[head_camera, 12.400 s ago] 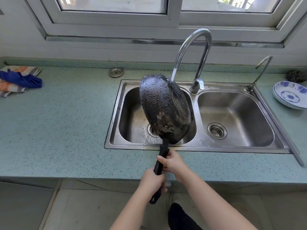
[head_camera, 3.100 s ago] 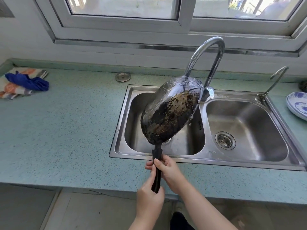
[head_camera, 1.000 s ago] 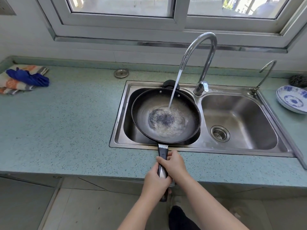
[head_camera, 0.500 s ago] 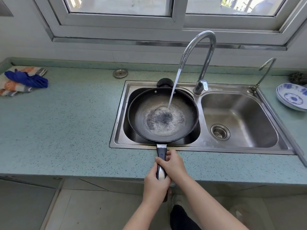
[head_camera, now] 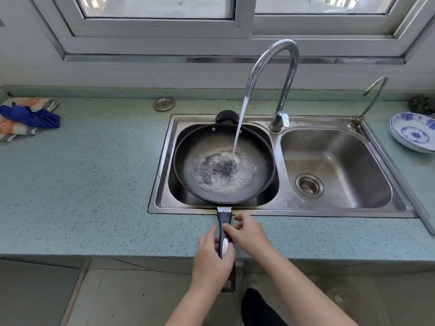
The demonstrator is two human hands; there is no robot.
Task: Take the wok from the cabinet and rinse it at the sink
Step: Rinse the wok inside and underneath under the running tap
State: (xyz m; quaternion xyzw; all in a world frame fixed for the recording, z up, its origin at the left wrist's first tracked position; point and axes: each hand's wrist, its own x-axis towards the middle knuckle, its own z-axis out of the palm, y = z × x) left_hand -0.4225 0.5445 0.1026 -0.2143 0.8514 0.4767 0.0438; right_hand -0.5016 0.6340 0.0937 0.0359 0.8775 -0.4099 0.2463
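Note:
The black wok (head_camera: pixel 202 147) lies level and face up over the left basin of the steel double sink (head_camera: pixel 280 210). Water from the tall curved tap (head_camera: pixel 286 74) pours into the wok and pools at its bottom. The wok's long black handle (head_camera: pixel 223 222) sticks out over the counter's front edge. My left hand (head_camera: pixel 213 260) is wrapped around the lower handle. My right hand (head_camera: pixel 249 234) sits just above it, with fingertips on the handle and fingers loosening.
A blue-and-white plate (head_camera: pixel 414 132) rests on the counter at the far right, a dark scrubber (head_camera: pixel 422 104) behind it. Folded cloths (head_camera: pixel 28 117) lie at the far left. A metal sink plug (head_camera: pixel 164 104) sits behind the sink. A small second tap (head_camera: pixel 374 95) stands at the right basin's corner.
The wok went from tilted upright with its underside toward me to lying level, face up under the stream. In the last half second my right hand's grip on the handle has loosened.

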